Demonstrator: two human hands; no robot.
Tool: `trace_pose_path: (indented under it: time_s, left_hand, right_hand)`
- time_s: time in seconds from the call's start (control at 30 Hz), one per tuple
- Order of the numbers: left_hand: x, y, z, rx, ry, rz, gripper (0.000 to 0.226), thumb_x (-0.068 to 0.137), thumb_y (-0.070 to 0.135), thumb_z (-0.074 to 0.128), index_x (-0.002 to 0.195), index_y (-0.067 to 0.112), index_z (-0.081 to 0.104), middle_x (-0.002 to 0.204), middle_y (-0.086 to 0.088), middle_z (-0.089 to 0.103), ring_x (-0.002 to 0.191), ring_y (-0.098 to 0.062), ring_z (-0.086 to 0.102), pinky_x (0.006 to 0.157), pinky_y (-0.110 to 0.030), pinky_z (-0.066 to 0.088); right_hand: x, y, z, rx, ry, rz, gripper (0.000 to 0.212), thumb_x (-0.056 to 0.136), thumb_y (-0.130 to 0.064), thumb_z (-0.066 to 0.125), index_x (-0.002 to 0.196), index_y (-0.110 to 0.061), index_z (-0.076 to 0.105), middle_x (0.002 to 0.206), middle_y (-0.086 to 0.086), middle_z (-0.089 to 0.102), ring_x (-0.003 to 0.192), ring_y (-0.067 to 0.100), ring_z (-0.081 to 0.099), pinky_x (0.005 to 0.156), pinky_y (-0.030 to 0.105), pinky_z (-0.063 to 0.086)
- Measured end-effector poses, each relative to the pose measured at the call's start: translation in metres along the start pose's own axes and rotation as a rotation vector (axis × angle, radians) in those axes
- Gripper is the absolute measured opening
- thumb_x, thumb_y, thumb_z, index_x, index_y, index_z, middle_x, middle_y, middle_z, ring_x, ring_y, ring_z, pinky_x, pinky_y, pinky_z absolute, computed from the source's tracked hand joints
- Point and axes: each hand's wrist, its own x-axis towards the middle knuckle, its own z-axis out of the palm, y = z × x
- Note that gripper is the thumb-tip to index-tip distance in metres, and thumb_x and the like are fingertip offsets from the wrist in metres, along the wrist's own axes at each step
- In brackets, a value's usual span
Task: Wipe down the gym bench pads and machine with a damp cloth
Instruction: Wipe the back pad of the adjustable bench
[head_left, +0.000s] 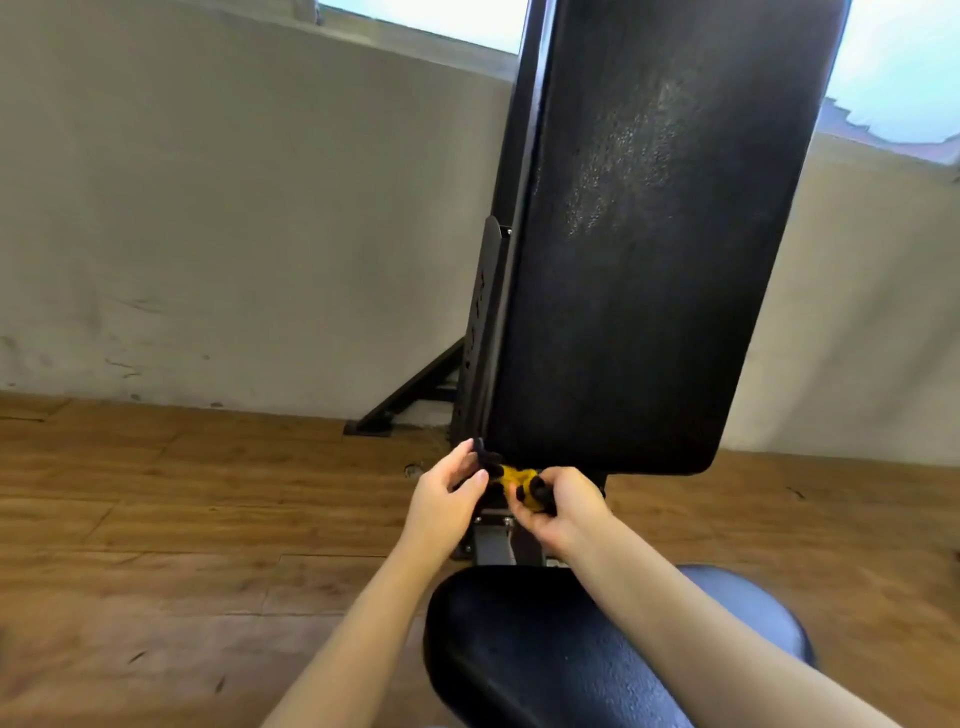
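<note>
Both hands meet just below the upright back pad (644, 249), above the seat pad (519, 639): left hand (447, 499) and right hand (558, 506) each pinching the bunched yellow-and-black cloth (514, 480).

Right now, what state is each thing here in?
back pad: upright, speckled patch in its upper middle
seat pad: bare, nothing lying on it
cloth: yellow and black, bunched, held below the back pad
left hand: fingers pinching the cloth
right hand: fingers curled round the cloth
</note>
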Motion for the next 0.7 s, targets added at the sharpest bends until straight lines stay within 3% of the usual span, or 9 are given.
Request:
trace_pose_path:
  time_s: [0.07,0.17,0.23,0.3,0.37,0.43,0.53,0.7]
  left_hand:
    - [0.0,0.002,0.003,-0.023,0.003,-0.003,0.052,0.095,0.007,0.052,0.145,0.011,0.034,0.144,-0.006,0.045,0.127,-0.009,0.042,0.098,-0.016,0.034]
    - [-0.002,0.004,0.003,0.032,0.032,0.048,0.056,0.095,0.013,0.053,0.147,0.015,0.031,0.148,0.0,0.039,0.135,-0.01,0.035,0.099,-0.016,0.03]
    - [-0.003,0.004,-0.002,0.031,0.038,0.052,0.055,0.095,0.012,0.053,0.146,0.017,0.032,0.148,0.001,0.038,0.137,-0.011,0.034,0.1,-0.017,0.029]
    - [-0.001,0.001,-0.003,-0.022,0.007,0.015,0.054,0.096,0.011,0.052,0.146,0.014,0.032,0.148,-0.001,0.038,0.137,-0.013,0.035,0.102,-0.019,0.03]
    - [0.0,-0.001,0.001,-0.066,-0.076,-0.026,0.056,0.096,0.012,0.051,0.148,0.012,0.03,0.15,-0.003,0.036,0.137,-0.015,0.035,0.108,-0.022,0.028]
    - [0.001,-0.002,0.007,-0.112,-0.115,-0.042,0.057,0.096,0.013,0.051,0.148,0.012,0.028,0.151,-0.005,0.034,0.139,-0.016,0.033,0.114,-0.03,0.027]
    - [0.001,-0.002,0.011,-0.181,-0.068,-0.058,0.054,0.097,0.013,0.048,0.147,0.011,0.03,0.152,-0.004,0.033,0.139,-0.017,0.032,0.11,-0.028,0.028]
    - [0.002,-0.006,0.016,-0.187,-0.059,-0.035,0.055,0.097,0.014,0.047,0.149,0.013,0.027,0.151,-0.003,0.034,0.138,-0.015,0.033,0.114,-0.033,0.028]
  right_hand:
    - [0.003,-0.004,-0.006,-0.009,0.012,-0.021,0.013,0.091,0.006,0.037,0.083,0.001,0.046,0.088,0.018,0.047,0.072,0.031,0.048,0.038,0.03,0.052]
    - [0.003,-0.011,-0.014,-0.008,0.037,-0.035,0.012,0.091,0.004,0.037,0.082,0.0,0.045,0.087,0.017,0.047,0.071,0.03,0.048,0.035,0.03,0.05]
    - [0.005,-0.011,-0.022,0.005,0.037,-0.067,0.01,0.09,0.002,0.039,0.083,-0.001,0.045,0.089,0.017,0.047,0.072,0.029,0.048,0.039,0.029,0.051]
    - [0.006,-0.008,-0.025,-0.027,-0.019,-0.071,0.006,0.088,0.003,0.044,0.087,-0.001,0.048,0.093,0.018,0.05,0.075,0.031,0.051,0.053,0.036,0.053]
    - [0.009,0.0,-0.017,-0.086,-0.124,-0.053,0.016,0.084,0.008,0.047,0.097,0.002,0.055,0.097,0.021,0.057,0.083,0.033,0.056,0.069,0.04,0.052]
    - [0.011,0.011,-0.001,-0.095,-0.195,-0.06,0.027,0.082,0.013,0.048,0.106,0.007,0.058,0.102,0.023,0.062,0.089,0.033,0.061,0.07,0.04,0.052]
    - [0.018,0.022,0.011,-0.077,-0.198,-0.096,0.032,0.078,0.016,0.052,0.108,0.009,0.062,0.108,0.024,0.065,0.096,0.033,0.064,0.073,0.037,0.054]
    - [0.018,0.004,-0.02,-0.018,-0.092,-0.128,0.024,0.083,0.018,0.051,0.102,0.004,0.055,0.1,0.022,0.057,0.083,0.03,0.057,0.067,0.037,0.05]
